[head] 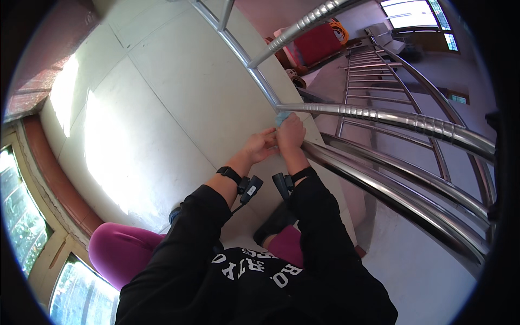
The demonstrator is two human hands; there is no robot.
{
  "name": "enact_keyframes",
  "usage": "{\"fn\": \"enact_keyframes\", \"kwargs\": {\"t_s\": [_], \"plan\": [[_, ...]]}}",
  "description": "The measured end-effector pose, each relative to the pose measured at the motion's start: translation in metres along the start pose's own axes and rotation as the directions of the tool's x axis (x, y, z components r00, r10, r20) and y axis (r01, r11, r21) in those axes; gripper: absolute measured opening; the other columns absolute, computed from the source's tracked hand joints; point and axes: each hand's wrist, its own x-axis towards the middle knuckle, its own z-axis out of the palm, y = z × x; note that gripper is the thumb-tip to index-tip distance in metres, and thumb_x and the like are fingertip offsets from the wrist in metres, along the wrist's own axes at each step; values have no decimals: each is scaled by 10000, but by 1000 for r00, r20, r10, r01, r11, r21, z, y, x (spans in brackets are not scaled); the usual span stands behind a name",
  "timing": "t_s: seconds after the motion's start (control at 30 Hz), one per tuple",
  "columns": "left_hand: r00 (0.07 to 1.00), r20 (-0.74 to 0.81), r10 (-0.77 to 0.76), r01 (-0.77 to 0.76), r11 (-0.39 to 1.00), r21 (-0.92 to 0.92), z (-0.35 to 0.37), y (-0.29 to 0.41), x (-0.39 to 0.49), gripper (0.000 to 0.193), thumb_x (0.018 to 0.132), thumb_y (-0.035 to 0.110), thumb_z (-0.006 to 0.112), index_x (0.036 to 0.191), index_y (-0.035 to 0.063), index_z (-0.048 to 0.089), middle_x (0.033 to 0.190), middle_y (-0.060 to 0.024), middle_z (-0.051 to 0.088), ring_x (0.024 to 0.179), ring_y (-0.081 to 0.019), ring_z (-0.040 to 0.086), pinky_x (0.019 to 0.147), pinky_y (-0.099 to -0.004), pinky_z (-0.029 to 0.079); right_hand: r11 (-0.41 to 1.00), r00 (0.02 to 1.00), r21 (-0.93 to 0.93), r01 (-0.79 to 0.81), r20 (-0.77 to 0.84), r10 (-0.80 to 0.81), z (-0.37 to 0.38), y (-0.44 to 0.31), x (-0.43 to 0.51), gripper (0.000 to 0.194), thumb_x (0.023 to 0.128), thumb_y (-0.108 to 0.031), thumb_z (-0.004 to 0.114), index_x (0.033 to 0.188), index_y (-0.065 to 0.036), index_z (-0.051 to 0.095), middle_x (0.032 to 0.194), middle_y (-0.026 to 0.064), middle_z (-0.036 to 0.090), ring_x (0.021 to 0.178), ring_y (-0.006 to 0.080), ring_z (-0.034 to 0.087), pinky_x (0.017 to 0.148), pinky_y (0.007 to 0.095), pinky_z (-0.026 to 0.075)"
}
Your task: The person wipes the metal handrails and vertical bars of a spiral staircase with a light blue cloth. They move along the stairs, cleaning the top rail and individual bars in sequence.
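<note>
My right hand point(291, 131) is closed around a light blue cloth point(283, 118). Part of the cloth sticks out above the fingers, just below the joint of a stainless-steel railing point(300, 107). Beside it, my left hand point(261, 146) has its fingers apart, the tips close to my right wrist. Whether those fingertips touch the wrist or a part of the railing behind it, I cannot tell. A thick lower steel tube point(365, 178) runs from near my right hand toward the right side of the view.
Pale floor tiles point(178, 73) spread to the left, bright with sunlight. Windows point(20, 211) line the lower left. Past the railing, a stair balustrade point(382, 87) stands over a drop to a lower floor point(410, 239). A red item point(317, 44) lies beyond, near an orange coil point(339, 30).
</note>
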Motion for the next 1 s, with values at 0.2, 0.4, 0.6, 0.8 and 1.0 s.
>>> {"fn": "enact_keyframes", "kwargs": {"t_s": [0.2, 0.4, 0.6, 0.8, 1.0], "plan": [[992, 130, -3, 0, 1000, 23, 4, 10, 10, 692, 732, -87, 421, 1411, 43, 459, 1302, -108, 540, 1235, -287, 499, 1092, -541, 352, 996, 998, 94, -3, 58, -2, -11, -15, 22, 481, 776, -235, 726, 1146, 3, 529, 972, 162, 633, 936, 363, 646, 782, 475, 540], [990, 100, -99, 99, 995, -2, 4, -12, 8, 679, 722, -105, 414, 1395, -21, 450, 1279, -145, 542, 1220, -307, 514, 1086, -533, 376, 997, 997, -22, -77, -4, 77, -8, -1, -13, 377, 865, -133, 575, 1186, 38, 474, 999, 151, 592, 944, 362, 615, 800, 502, 508], [992, 83, -95, 98, 995, -26, -11, -18, 1, 657, 715, -134, 408, 1370, -96, 443, 1275, -192, 539, 1187, -371, 538, 1061, -544, 411, 981, 910, -177, 80, -388, -144, 12, -2, -46, 550, 873, -114, 550, 1352, 95, 383, 1319, 312, 487, 1205, 490, 475, 962, 606, 395], [948, -85, -306, 305, 952, -23, -54, -31, -60, 638, 720, -143, 412, 1345, -33, 478, 1259, -173, 524, 1159, -352, 533, 1015, -562, 442, 682, 870, 660, -316, 489, -70, 5, -15, -114, 505, 885, -35, 515, 1361, 78, 387, 1377, 328, 420, 1251, 458, 471, 1013, 483, 421], [987, -112, -117, 114, 993, -40, -6, -15, -102, 440, 889, -29, 475, 1318, 60, 509, 1237, -134, 502, 1038, -274, 547, 921, -446, 506, 482, 924, 796, -366, 251, 288, -61, 0, -98, 528, 808, 20, 547, 1312, -3, 391, 1235, 208, 516, 1123, 357, 567, 1011, 418, 443]]}}
